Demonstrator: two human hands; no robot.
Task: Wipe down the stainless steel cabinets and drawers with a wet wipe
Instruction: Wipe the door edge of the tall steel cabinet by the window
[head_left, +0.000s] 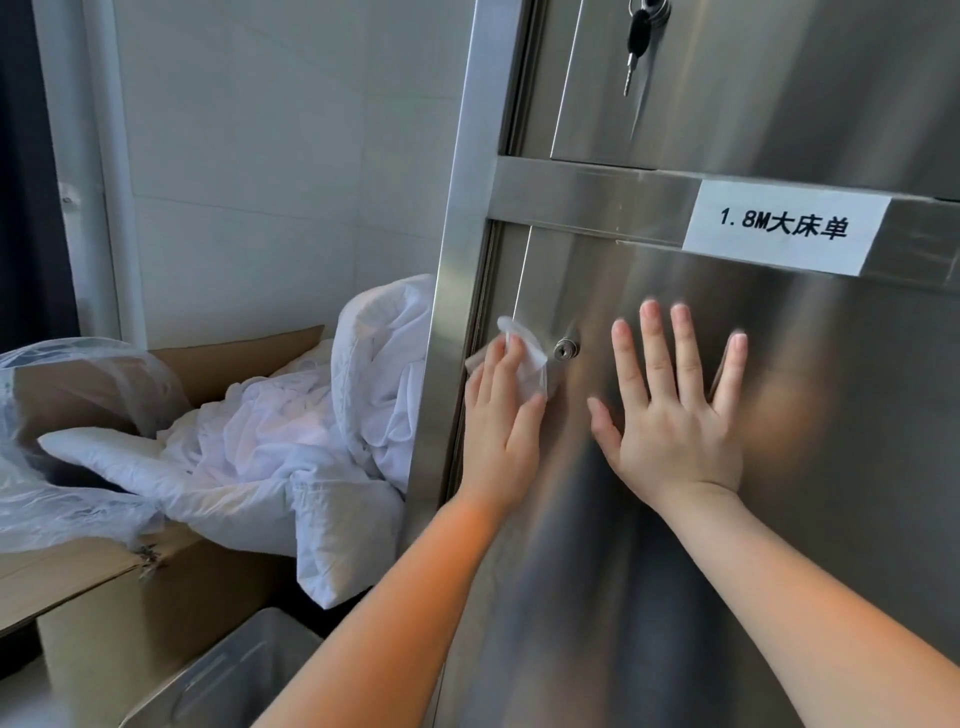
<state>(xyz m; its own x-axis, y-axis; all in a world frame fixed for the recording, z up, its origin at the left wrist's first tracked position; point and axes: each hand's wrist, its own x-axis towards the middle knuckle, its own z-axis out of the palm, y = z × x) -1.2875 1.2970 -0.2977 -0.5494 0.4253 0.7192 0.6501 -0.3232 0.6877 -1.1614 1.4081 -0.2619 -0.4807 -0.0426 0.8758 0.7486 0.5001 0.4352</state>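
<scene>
Two bare hands on a steel cabinet door, one wiping.

The left hand presses a crumpled wet wipe under curled fingers at the cabinet door's left edge, just left of the lock. The right hand lies flat, fingers spread upward, bracing. Unwiped steel stretches rightward; a label sits above.

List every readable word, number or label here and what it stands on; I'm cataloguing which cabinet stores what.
"1. 8M大床单": black print on the white paper label, stuck on the horizontal steel rail above the lower cabinet door.
No other text can be read; none shows on the keys, the lock or the cardboard box.
</scene>
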